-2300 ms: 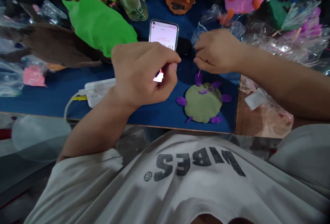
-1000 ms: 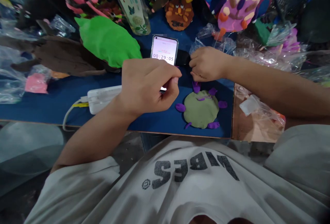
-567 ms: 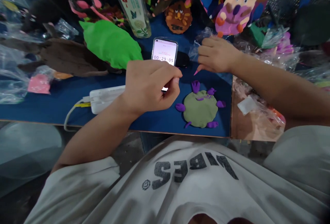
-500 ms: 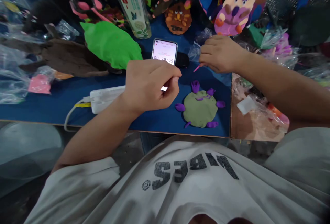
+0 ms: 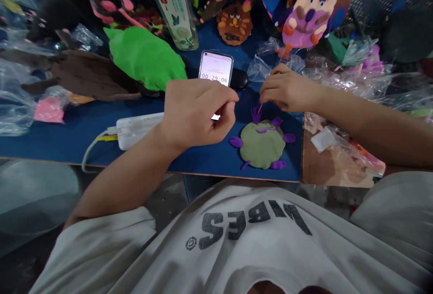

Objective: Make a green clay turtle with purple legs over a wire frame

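Note:
An olive-green clay disc [image 5: 262, 144] with small purple lumps round its rim lies on the blue mat [image 5: 67, 122]. My right hand [image 5: 287, 91] hovers just above its far edge, fingers pinched on a thin pink stick whose tip touches the purple lump [image 5: 256, 113] at the top. My left hand [image 5: 196, 113] is curled into a loose fist left of the disc, thumb against fingers; what it holds is hidden. Behind it stands a phone [image 5: 216, 67] showing a timer.
A white power strip [image 5: 135, 127] with a cable lies left of my left hand. Bright green clay [image 5: 144, 57], brown clay [image 5: 84, 75], a pink lump [image 5: 49, 109], a carton [image 5: 174, 5], clay figures [image 5: 309, 10] and plastic bags [image 5: 341, 82] crowd the back and right.
My right hand lifted away toward the plastic bags with the pink stick, then came back down to the purple lump at the disc's top. The left hand stayed put.

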`<state>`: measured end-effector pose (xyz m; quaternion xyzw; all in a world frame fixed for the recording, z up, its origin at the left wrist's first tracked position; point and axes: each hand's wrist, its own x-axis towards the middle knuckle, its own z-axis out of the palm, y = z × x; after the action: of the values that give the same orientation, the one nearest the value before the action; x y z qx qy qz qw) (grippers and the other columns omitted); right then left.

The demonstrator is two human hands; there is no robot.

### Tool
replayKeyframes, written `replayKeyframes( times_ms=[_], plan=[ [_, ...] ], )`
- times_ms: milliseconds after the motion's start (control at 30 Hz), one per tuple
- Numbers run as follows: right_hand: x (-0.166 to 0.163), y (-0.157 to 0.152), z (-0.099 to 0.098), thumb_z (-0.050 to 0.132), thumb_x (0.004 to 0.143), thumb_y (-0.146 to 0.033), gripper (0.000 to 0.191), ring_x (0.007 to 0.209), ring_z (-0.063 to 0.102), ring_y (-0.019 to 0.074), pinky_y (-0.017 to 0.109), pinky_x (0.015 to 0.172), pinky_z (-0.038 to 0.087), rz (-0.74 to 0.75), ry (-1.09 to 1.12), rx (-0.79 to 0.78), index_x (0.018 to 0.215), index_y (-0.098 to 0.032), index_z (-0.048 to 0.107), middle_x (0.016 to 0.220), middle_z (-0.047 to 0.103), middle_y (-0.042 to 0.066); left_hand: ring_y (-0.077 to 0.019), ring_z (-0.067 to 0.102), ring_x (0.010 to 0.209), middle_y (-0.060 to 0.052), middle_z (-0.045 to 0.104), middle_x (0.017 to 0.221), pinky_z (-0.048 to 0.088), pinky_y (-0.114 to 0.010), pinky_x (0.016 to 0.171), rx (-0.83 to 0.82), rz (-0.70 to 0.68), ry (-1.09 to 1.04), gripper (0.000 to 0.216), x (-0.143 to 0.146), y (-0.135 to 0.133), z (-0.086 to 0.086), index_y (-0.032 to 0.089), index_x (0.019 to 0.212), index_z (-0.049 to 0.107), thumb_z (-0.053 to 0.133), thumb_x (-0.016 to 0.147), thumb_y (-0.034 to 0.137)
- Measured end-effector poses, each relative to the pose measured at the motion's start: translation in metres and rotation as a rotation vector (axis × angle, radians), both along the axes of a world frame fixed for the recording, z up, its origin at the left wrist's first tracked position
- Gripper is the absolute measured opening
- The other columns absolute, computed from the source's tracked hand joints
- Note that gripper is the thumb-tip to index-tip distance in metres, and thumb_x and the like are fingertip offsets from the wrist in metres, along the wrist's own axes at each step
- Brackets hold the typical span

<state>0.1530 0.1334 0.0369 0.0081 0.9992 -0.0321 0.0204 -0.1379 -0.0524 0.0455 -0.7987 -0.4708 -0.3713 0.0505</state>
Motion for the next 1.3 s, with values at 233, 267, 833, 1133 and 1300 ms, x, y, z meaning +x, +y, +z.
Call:
replayKeyframes(
  times_ms=[233, 267, 833, 1133, 1300],
  plan=[
    [-0.005, 0.008, 0.002, 0.035, 0.113, -0.027, 0.034, 0.093, 0.061, 0.0230, 0.043, 0.089, 0.042, 0.156, -0.096, 0.341, 0.105, -0.022, 0.067, 0.104, 0.071, 0.005, -0.0255, 0.076, 0.076, -0.003, 0.079, 0.085, 0.053, -0.046, 0.061, 0.005, 0.004, 0.003, 0.014, 0.001, 0.001, 0.001, 0.034, 0.106, 0.070, 0.060, 0.100, 0.027],
    [-0.005, 0.008, 0.004, 0.034, 0.115, -0.029, 0.036, 0.093, 0.060, 0.0232, 0.042, 0.087, 0.041, 0.166, -0.101, 0.365, 0.105, -0.021, 0.068, 0.103, 0.071, 0.005, -0.0255, 0.076, 0.075, -0.003, 0.079, 0.084, 0.053, -0.046, 0.061, 0.006, 0.003, 0.004, 0.014, 0.001, 0.001, 0.001, 0.034, 0.106, 0.070, 0.060, 0.100, 0.027],
    [-0.004, 0.003, 0.008, 0.040, 0.113, -0.026, 0.030, 0.098, 0.057, 0.0267, 0.041, 0.083, 0.038, 0.126, -0.085, 0.431, 0.104, -0.021, 0.068, 0.102, 0.067, 0.008, -0.0214, 0.072, 0.080, -0.004, 0.078, 0.087, 0.056, -0.041, 0.075, -0.049, -0.073, -0.064, 0.020, -0.002, 0.010, -0.014, 0.024, 0.107, 0.071, 0.052, 0.110, 0.030],
    [0.001, -0.015, 0.018, 0.048, 0.105, -0.020, 0.022, 0.101, 0.057, 0.0264, 0.043, 0.088, 0.045, 0.093, -0.089, 0.285, 0.108, -0.023, 0.070, 0.107, 0.069, 0.009, -0.0218, 0.073, 0.080, -0.003, 0.079, 0.088, 0.055, -0.041, 0.075, -0.011, -0.037, -0.020, 0.020, -0.001, 0.005, -0.011, 0.027, 0.106, 0.073, 0.053, 0.109, 0.028],
    [-0.010, -0.027, 0.014, 0.034, 0.116, -0.027, 0.038, 0.099, 0.060, 0.0238, 0.044, 0.091, 0.048, 0.053, -0.171, 0.214, 0.096, -0.025, 0.066, 0.101, 0.068, 0.007, -0.0201, 0.072, 0.080, -0.004, 0.077, 0.088, 0.054, -0.038, 0.074, -0.020, -0.071, -0.033, 0.020, -0.002, 0.007, -0.008, 0.024, 0.107, 0.071, 0.051, 0.111, 0.027]
  ],
)
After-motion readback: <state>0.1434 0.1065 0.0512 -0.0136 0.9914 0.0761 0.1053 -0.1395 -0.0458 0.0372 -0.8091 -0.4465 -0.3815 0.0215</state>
